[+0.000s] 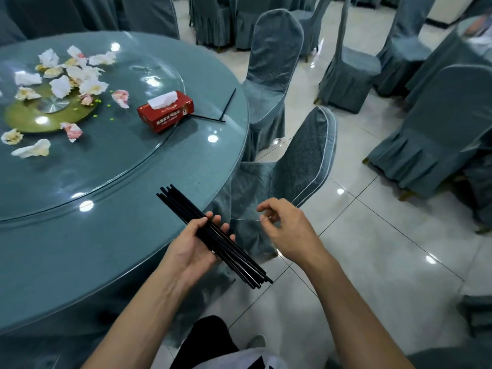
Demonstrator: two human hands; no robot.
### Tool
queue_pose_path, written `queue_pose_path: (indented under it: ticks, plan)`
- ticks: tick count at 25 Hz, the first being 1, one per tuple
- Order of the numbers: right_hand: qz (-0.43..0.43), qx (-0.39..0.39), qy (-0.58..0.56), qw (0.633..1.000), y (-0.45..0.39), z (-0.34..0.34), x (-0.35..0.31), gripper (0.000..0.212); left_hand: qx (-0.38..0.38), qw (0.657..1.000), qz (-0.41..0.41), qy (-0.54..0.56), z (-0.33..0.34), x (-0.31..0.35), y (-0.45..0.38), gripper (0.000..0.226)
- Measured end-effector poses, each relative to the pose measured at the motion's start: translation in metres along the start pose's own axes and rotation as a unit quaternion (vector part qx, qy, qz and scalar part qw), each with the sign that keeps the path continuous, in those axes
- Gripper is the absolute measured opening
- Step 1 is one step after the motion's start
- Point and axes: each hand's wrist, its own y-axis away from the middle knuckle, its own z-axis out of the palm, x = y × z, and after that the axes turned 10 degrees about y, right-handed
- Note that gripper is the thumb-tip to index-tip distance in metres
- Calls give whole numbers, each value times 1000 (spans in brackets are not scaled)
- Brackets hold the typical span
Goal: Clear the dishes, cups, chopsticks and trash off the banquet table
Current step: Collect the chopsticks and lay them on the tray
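My left hand (197, 243) grips a bundle of several black chopsticks (183, 206) over the near edge of the round banquet table (111, 251). My right hand (282, 227) hovers just to the right of the bundle, fingers loosely curled and holding nothing. Two more black chopsticks (226, 107) lie crossed at the table's far right edge, beside a red tissue box (165, 110). Crumpled used napkins (66, 75) are scattered over the glass turntable (127, 161) at the upper left.
Teal-covered chairs (300, 161) stand close to the table's right side, one right beyond my hands. More covered chairs (431, 123) and tables fill the room behind. Shiny white floor tiles (372, 257) stretch to the right.
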Motion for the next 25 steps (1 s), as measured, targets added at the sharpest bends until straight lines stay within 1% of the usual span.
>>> queue_pose_path:
  ticks: [7, 10, 16, 21, 25]
  plan:
    - [28, 15, -20, 999, -21, -34, 50, 13, -25, 999, -19, -18, 55, -29, -33, 15]
    - [34, 20, -21, 999, -41, -48, 70, 12, -18, 999, -24, -16, 75, -40, -54, 15]
    - [36, 30, -15, 999, -103, -84, 112, 12, -17, 999, -27, -7, 137, -50, -118, 17]
    - [38, 11, 7, 999, -162, -118, 139, 11, -28, 999, -32, 1, 190, -51, -171, 15]
    - [40, 17, -1, 999, -206, -138, 157, 10, -32, 999, -25, 3, 226, -49, -207, 16]
